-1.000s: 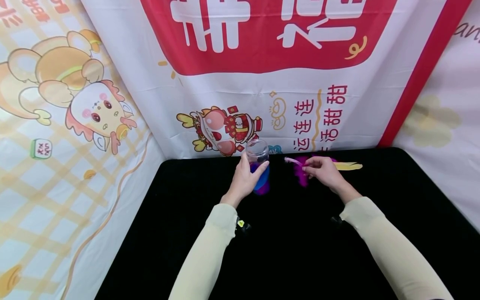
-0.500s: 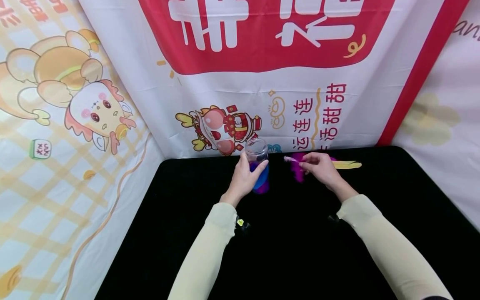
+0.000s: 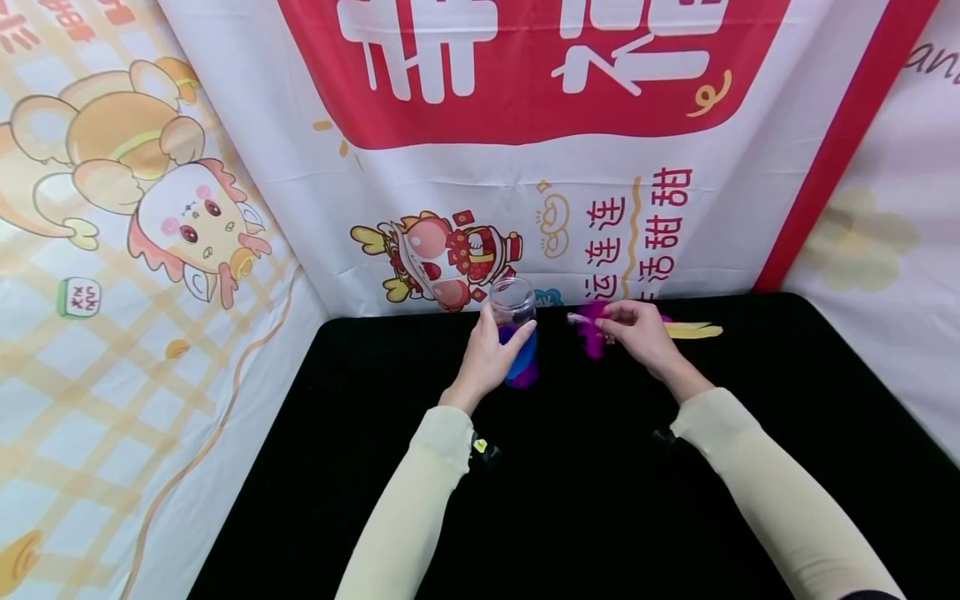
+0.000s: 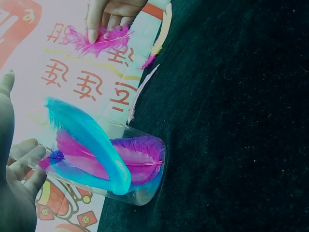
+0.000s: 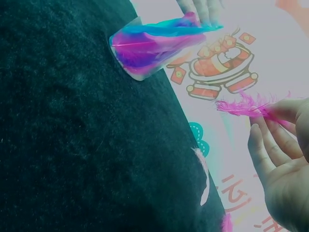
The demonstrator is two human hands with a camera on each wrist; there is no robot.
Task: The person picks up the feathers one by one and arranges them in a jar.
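Note:
With fingers and thumb curled round it, my left hand [image 3: 486, 358] holds a clear jar [image 3: 513, 293] upright at the table's back edge. Blue [image 4: 104, 145], magenta [image 4: 82, 157] and purple feathers show through its wall in the left wrist view. Right of the jar, my right hand [image 3: 647, 337] pinches a fluffy magenta feather [image 5: 244, 107] between thumb and fingertips, above the tabletop. A thin pale pink feather [image 5: 204, 176] lies below it near the back edge. The jar's far side is hidden by the left hand in the head view.
A yellow feather [image 3: 696, 331] lies on the black tabletop [image 3: 585, 500] right of my right hand, with a bit of magenta feather [image 4: 148, 61] by it. A printed white cloth [image 3: 480, 183] hangs behind the table, and another [image 3: 150, 350] stands along the left.
The right hand has shifted slightly up and to the left in the head view, carrying the magenta feather. The left hand and jar stay in place.

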